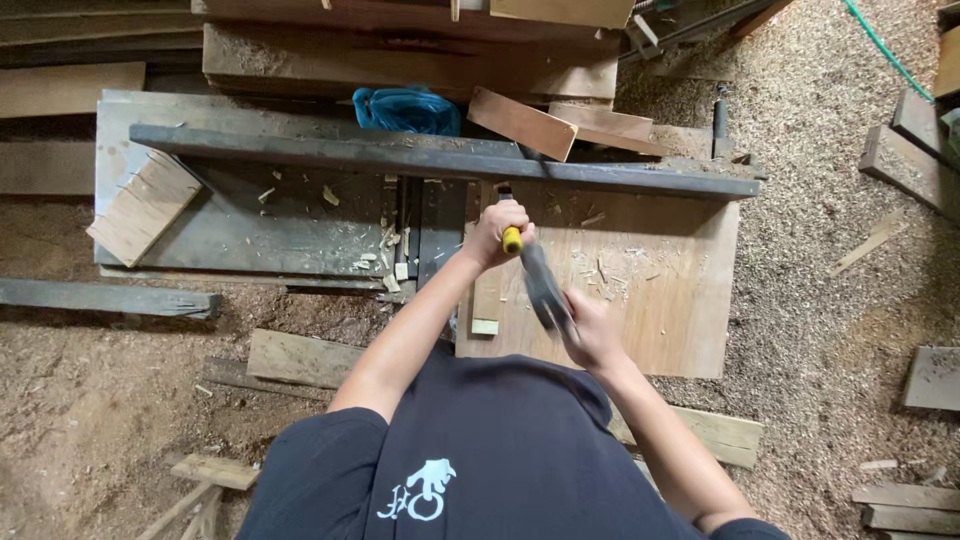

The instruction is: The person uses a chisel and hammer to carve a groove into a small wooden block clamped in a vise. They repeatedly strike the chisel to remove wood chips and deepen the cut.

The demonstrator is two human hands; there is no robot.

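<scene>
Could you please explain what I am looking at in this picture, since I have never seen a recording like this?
There is no machine here: a person in a dark shirt works with bare hands, filmed from above by a single camera at the head, looking down.

The left hand grips a chisel with a yellow handle end, held upright over a narrow wood strip. The right hand holds a dark, blurred tool, probably a hammer or mallet, angled toward the chisel.

The strip lies on a plywood board strewn with chips, next to a grey metal work surface. A long dark beam crosses behind, with a blue rope bundle beyond it. Sawdust and wood offcuts cover the floor.
</scene>
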